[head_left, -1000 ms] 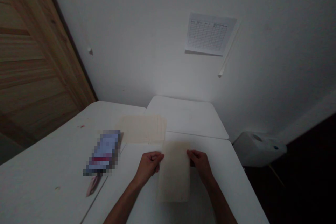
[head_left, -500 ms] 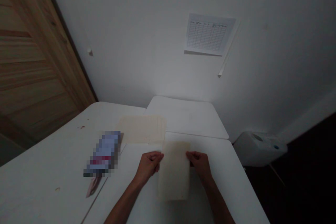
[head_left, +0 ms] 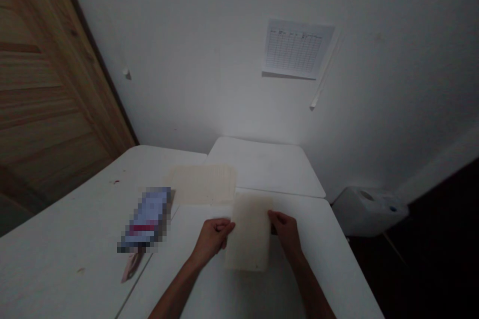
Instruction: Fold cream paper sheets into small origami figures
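My left hand [head_left: 213, 237] pinches the left edge of a thin, cream-coloured rectangular sheet [head_left: 249, 234]. On the opposite edge, my right hand [head_left: 286, 229] has its thumb and fingers closed in a pinch. The sheet looks soft, like cloth or thin paper; I cannot tell which. It is held slightly above the white table, with a shadow under its near edge. A second cream sheet [head_left: 202, 184] lies flat beyond my left hand, at the far side of the table.
Left of my hands lies a blurred-out package [head_left: 147, 219] with a pinkish strip-like piece [head_left: 131, 265] by its lower end. White tables [head_left: 75, 219] meet at a seam. A printed chart [head_left: 297, 50] hangs on the wall. A white container [head_left: 368, 212] stands beyond the right edge.
The held sheet has shifted a little away from me, its near edge now higher in view. My right hand has risen slightly; my left hand has barely moved.
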{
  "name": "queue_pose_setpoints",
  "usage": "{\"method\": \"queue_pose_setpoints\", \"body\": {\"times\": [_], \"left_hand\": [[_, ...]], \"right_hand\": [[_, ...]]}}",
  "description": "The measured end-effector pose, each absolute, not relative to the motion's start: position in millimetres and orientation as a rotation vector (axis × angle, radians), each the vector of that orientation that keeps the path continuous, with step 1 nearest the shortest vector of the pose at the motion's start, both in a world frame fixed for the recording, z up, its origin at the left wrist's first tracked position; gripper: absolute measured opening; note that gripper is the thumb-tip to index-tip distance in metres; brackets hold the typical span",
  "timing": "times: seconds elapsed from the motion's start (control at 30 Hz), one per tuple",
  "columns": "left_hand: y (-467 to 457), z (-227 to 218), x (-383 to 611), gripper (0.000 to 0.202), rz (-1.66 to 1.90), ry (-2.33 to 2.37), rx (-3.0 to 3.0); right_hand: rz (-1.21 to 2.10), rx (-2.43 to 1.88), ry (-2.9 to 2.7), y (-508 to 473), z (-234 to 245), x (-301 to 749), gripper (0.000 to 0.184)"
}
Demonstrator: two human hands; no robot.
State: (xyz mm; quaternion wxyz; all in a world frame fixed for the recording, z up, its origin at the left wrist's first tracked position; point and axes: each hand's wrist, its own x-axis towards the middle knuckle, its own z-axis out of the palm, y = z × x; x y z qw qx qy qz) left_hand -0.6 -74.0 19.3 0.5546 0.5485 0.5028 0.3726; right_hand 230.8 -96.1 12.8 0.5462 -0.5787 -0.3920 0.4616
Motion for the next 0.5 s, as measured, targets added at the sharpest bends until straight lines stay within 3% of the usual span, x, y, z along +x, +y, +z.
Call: {"method": "queue_pose_setpoints", "body": {"times": [0.5], "left_hand": [[-74.0, 19.3, -0.6, 0.052, 0.919, 1.21, 1.233]], "right_hand": [[1.181, -1.37, -0.934, -103.1, 15.3, 230.1, 0.059]]}}
